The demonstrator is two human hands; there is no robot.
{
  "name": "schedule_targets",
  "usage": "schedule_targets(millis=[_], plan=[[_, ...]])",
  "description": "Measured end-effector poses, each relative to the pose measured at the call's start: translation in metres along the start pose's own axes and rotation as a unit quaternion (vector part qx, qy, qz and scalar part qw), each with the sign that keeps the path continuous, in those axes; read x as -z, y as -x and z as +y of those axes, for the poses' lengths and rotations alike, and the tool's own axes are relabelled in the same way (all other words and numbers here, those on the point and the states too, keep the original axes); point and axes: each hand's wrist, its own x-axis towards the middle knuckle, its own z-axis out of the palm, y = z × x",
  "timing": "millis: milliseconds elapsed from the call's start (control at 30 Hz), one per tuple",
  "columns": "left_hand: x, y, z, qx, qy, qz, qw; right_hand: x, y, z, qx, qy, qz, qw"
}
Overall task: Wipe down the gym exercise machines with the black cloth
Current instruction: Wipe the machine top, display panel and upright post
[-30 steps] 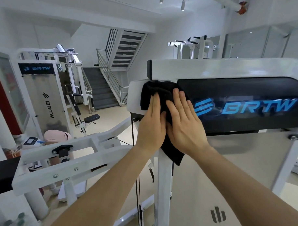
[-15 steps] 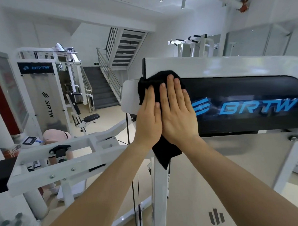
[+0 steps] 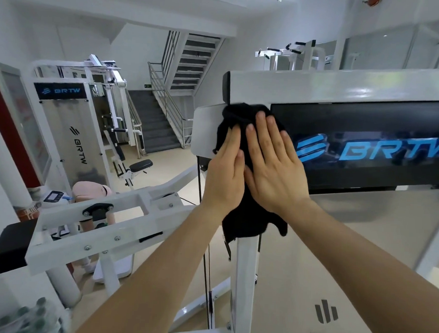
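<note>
A white exercise machine point(image 3: 340, 83) with a black BRTW panel point(image 3: 363, 151) fills the right half of the head view. The black cloth point(image 3: 246, 222) lies against the panel's left end and the white frame corner, its lower part hanging down over the upright post. My left hand point(image 3: 225, 176) and my right hand point(image 3: 273, 168) press flat on the cloth side by side, fingers straight and pointing up. Most of the cloth's middle is hidden under my palms.
A white lever arm point(image 3: 107, 222) with a black pad point(image 3: 9, 246) juts out at the lower left. Another BRTW machine point(image 3: 65, 136) stands at the left, with a staircase point(image 3: 165, 119) behind. Thin cables point(image 3: 205, 265) run down beside the post.
Both hands have slid the cloth up and slightly right along the panel's left end, from the lower edge towards the top frame.
</note>
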Motion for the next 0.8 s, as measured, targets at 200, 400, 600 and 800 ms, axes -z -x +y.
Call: schedule_targets(millis=[200, 400, 600, 800], plan=[[-0.004, 0.025, -0.018, -0.006, -0.001, -0.022, 1.0, -0.01, 0.02, -0.013, -0.009, -0.02, -0.014, 1.0], [-0.012, 0.079, -0.033, 0.053, 0.004, -0.069, 0.996, -0.033, 0.081, -0.042, -0.002, -0.02, -0.049, 0.999], [-0.005, 0.069, -0.039, 0.056, 0.009, -0.073, 0.996, -0.032, 0.067, -0.031, 0.003, -0.001, -0.051, 0.999], [-0.018, 0.096, -0.048, 0.101, 0.079, -0.071, 0.989, -0.04, 0.086, -0.044, -0.016, -0.011, -0.05, 0.999]])
